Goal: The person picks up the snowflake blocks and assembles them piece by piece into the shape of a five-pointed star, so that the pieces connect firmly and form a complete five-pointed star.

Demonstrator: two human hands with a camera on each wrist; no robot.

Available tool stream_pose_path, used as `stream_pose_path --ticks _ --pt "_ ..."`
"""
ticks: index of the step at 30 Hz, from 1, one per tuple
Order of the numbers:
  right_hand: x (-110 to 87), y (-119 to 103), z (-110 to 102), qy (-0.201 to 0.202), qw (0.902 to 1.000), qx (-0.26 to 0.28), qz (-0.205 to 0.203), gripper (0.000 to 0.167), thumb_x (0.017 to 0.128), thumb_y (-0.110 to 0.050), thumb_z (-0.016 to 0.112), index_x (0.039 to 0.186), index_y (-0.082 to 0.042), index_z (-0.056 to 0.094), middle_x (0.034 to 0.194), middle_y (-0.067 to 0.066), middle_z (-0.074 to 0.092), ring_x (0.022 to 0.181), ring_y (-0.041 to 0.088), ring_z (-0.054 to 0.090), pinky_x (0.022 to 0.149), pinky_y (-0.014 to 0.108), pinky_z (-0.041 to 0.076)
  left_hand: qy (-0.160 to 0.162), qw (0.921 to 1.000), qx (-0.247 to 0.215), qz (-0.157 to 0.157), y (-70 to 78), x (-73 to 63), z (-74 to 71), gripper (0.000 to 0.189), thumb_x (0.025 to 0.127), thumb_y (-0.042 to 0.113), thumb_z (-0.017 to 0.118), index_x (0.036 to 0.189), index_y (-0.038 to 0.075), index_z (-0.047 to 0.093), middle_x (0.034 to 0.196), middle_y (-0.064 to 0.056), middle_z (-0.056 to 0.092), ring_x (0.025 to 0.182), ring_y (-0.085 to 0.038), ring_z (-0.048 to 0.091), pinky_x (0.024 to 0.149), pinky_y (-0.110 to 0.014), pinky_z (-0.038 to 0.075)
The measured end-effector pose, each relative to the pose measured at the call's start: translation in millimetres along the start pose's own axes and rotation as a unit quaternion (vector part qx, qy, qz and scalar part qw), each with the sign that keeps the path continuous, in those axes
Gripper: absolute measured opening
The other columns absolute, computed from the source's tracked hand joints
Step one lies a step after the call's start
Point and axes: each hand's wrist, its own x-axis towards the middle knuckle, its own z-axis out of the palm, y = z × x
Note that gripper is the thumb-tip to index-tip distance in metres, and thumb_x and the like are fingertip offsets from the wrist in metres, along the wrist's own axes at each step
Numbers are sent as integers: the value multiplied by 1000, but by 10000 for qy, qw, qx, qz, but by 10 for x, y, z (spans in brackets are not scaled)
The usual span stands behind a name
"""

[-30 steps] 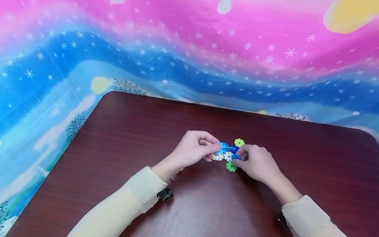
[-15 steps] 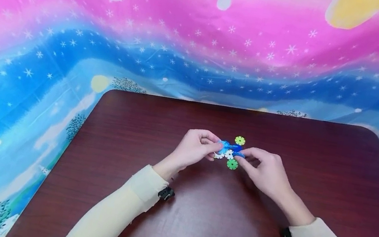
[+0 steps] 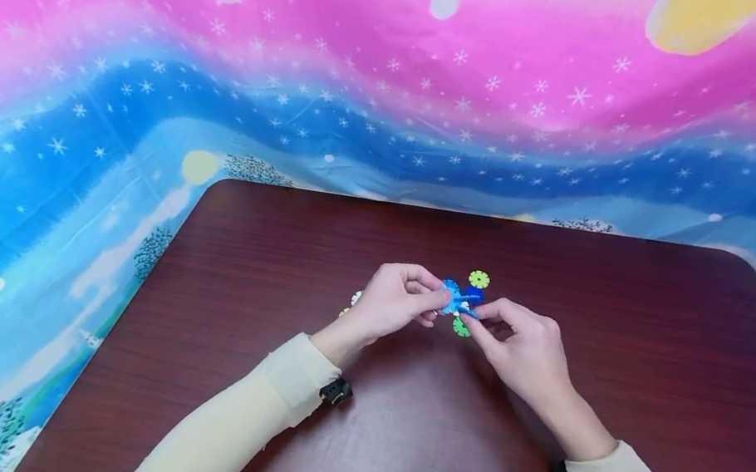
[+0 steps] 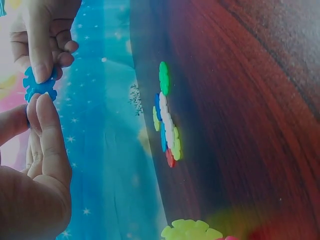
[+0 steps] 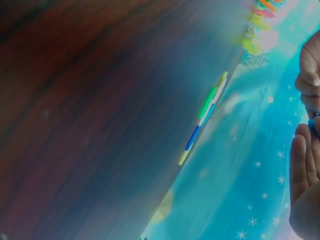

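Note:
My left hand (image 3: pixel 392 302) pinches a light blue notched flower disc (image 3: pixel 451 303) between thumb and fingers, above the table. Facing it, my right hand (image 3: pixel 527 347) pinches a blue piece (image 3: pixel 469 314) at its fingertips, and the two pieces meet or overlap. Whether they are joined I cannot tell. Below and behind the hands lies a flat group of linked discs: yellow-green (image 3: pixel 479 279), dark blue (image 3: pixel 475 295), green (image 3: pixel 460 327), and, in the left wrist view, white (image 4: pixel 166 112) and red (image 4: pixel 171 158). My fingers hide part of this group in the head view.
More discs lie by my left hand: a pale one (image 3: pixel 356 298) in the head view, a yellow one (image 4: pixel 190 230) in the left wrist view. Brown table (image 3: pixel 269 251) surrounds them, with a printed cloth (image 3: pixel 367 124) behind its far edge.
My right hand has drawn back slightly toward me, still pinching blue. My left hand has shifted a little right, covering the white discs; pale discs now show left of it.

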Motion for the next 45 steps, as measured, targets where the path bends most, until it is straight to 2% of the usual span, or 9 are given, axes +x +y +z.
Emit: stream_pose_path --ticks 6,12,16,20,25,33,38,41,45 --pt "-5 -9 7 332 9985 -58 -436 22 80 -21 92 91 -9 77 83 0 77 64 8 70 62 25 59 31 9995 -298 -30 7 -19 23 17 92 6 79 102 -6 72 86 -17 76 63 -19 71 69 -36 63" --pt "16 -43 1 562 9958 53 -726 50 98 -55 63 91 -8 78 81 1 76 62 11 70 59 25 58 115 9989 -442 54 66 -49 32 15 92 4 79 102 -7 74 84 -14 76 63 -20 72 67 -36 63" --pt "20 -58 0 581 9951 1 -805 55 99 -59 60 89 -8 78 80 1 76 61 11 69 57 26 57 76 9989 -453 76 66 -61 55 14 91 3 79 100 -6 74 83 -14 76 71 -38 73 67 -36 63" --pt "18 -60 4 432 9960 -35 -779 47 97 -53 67 91 -8 79 82 1 77 64 11 70 58 29 58 49 9987 -497 41 45 -64 53 14 91 3 80 99 -6 74 82 -14 76 75 -42 74 68 -37 63" --pt "60 -59 21 137 9977 -116 -653 27 78 -22 93 97 -8 81 87 2 78 67 9 71 61 32 60 99 9993 -369 35 18 -58 -18 16 92 6 80 102 -5 75 85 -14 76 70 -31 75 68 -36 63" --pt "138 46 -13 -702 9964 -414 -218 32 77 -20 95 102 -8 79 89 2 77 73 13 73 66 37 61 171 9998 -32 -19 -7 -52 -164 19 93 10 79 105 -4 75 89 -18 76 66 -26 72 68 -36 63" --pt "175 205 -29 -1671 9809 -850 518 27 83 -22 90 105 -11 79 95 2 75 81 17 70 74 43 60 300 9986 424 -126 0 -72 -259 18 93 12 79 103 -3 75 91 -23 75 67 -27 71 67 -36 63" --pt "189 284 -8 -2311 9638 -1018 861 29 86 -26 87 109 -11 78 99 3 74 84 19 68 77 46 59 328 9923 1178 -180 -7 -92 -304 17 92 16 81 100 2 75 84 -13 76 65 -23 72 64 -36 63" --pt "193 353 38 -2808 9487 -1133 913 34 87 -30 86 112 -9 77 99 3 72 84 17 67 75 45 58 242 9613 2740 -141 -32 -112 -348 14 91 24 81 94 11 77 76 5 74 63 -11 70 64 -32 59"
